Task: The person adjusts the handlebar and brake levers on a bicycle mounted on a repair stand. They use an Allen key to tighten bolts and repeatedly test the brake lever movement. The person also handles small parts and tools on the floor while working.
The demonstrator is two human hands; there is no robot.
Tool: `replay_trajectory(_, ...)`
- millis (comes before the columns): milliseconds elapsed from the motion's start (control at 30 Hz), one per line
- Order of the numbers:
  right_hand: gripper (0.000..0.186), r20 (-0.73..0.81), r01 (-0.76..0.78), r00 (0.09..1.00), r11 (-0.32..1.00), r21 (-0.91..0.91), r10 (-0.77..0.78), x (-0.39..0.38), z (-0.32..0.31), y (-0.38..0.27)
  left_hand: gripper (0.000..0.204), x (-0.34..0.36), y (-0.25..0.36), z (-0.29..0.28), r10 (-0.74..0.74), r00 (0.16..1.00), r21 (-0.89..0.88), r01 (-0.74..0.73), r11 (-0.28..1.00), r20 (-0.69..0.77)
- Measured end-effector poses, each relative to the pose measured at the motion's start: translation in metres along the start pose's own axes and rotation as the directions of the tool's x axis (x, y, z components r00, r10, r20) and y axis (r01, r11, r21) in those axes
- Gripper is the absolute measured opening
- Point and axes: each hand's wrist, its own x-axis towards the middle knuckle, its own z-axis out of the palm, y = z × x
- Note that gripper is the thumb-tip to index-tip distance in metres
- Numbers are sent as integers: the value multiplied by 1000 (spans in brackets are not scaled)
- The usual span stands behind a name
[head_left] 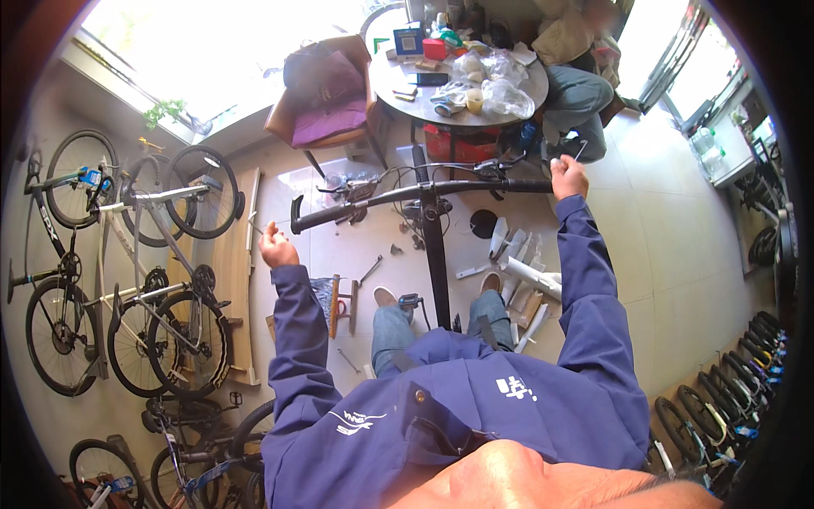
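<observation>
A black bicycle handlebar (pixel 475 187) lies across in front of me, joined to a dark bike frame tube (pixel 434 263) that runs toward my body between my legs. My right hand (pixel 570 176) is closed at the bar's right end, and a thin rod (pixel 582 151) sticks up from it. Whether its fingers also grip the bar is hidden. Just left of the bar's hooked left end (pixel 296 215), apart from it, is my left hand (pixel 278 246). Its fingers are curled, with a thin light piece (pixel 253 222) at the fingertips.
Several bicycles (pixel 136 204) lean along the left wall, with more bikes (pixel 721 407) at lower right. Beyond the handlebar stand a cluttered round table (pixel 398 92), an armchair (pixel 326 93) and a seated person (pixel 572 93). A wrench (pixel 370 269) and white parts (pixel 530 276) lie on the floor.
</observation>
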Motion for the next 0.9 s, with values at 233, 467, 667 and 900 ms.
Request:
replay_trajectory(233, 75, 299, -319, 882, 929, -189, 363, 14, 42, 21, 78, 44, 12, 58, -177, 960, 496, 48, 867, 218)
replay_trajectory(467, 71, 274, -280, 899, 929, -242, 342, 10, 33, 13, 75, 24, 31, 62, -146, 965, 432, 39, 901, 218)
replay_trajectory(667, 70, 231, -308, 902, 919, -247, 365, 15, 42, 33, 73, 24, 35, 74, -88, 967, 430, -24, 902, 239)
replay_trajectory(900, 64, 170, -318, 918, 922, -220, 357, 22, 53, 54, 71, 14, 42, 79, -50, 966, 429, -65, 901, 252)
